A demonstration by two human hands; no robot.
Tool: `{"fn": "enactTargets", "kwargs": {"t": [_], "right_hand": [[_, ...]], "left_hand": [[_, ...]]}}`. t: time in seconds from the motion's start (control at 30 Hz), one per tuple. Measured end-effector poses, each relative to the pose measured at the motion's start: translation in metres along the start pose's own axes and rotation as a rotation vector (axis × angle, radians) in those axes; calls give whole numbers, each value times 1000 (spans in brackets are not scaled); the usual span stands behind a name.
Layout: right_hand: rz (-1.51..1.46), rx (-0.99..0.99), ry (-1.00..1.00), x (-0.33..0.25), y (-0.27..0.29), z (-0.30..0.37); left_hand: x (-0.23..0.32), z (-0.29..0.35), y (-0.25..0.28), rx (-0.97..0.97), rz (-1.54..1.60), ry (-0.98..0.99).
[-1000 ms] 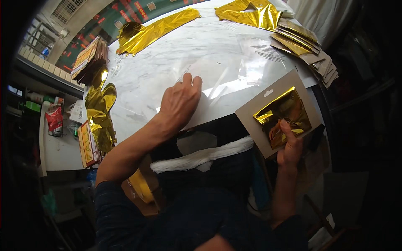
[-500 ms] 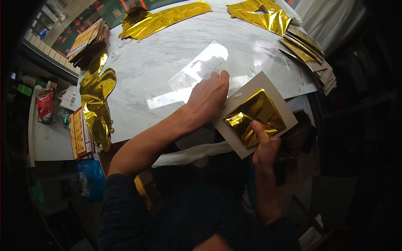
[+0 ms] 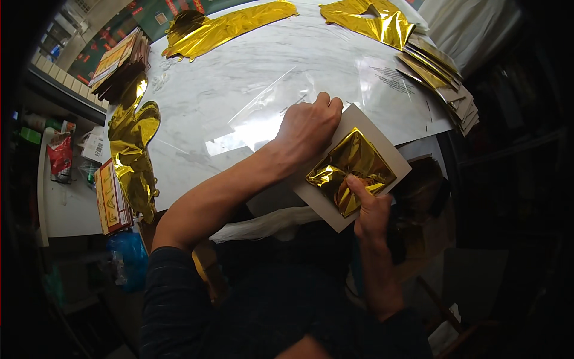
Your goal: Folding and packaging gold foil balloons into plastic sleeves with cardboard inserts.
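My right hand [image 3: 372, 210] grips a pale grey card [image 3: 382, 134] with a folded gold foil balloon [image 3: 359, 161] lying on it. Its thumb presses onto the creased foil, and the card is tilted like a diamond over the table's near edge. My left hand [image 3: 311, 127] is closed, fingers curled together, at the card's upper left edge. Whatever its fingertips pinch is hidden. Under and beyond that hand, a clear plastic bag [image 3: 263, 110] lies on the white marbled table [image 3: 209, 78], shining with reflections.
Flat gold foil balloons lie at the left [image 3: 134, 155], far left [image 3: 227, 36] and far right [image 3: 376, 24]. Stacked cards stand at the far left [image 3: 119, 63] and right [image 3: 445, 84]. Another clear bag [image 3: 382, 78] lies beyond the card. A blue bag [image 3: 128, 257] hangs below the left edge.
The card with the folded foil has shifted slightly left in my right hand. My left hand has moved a little right and farther from me, now overlapping the card's edge more.
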State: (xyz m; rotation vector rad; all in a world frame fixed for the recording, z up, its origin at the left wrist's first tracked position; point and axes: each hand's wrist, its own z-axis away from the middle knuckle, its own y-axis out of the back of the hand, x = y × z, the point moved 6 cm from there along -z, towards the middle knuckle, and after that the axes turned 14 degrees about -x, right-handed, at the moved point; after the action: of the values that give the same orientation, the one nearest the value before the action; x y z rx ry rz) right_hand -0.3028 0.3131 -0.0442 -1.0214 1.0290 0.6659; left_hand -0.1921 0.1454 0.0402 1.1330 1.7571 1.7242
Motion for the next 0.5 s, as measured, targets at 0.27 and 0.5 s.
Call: {"fn": "enactTargets", "kwargs": {"t": [0.27,0.5], "right_hand": [[0,-5,-49,6,10,-1],[-21,-19,-44,0,4,1]], "left_hand": [[6,-5,7,94,-7,-31],[5,-12,12,149,-55,-37]]}}
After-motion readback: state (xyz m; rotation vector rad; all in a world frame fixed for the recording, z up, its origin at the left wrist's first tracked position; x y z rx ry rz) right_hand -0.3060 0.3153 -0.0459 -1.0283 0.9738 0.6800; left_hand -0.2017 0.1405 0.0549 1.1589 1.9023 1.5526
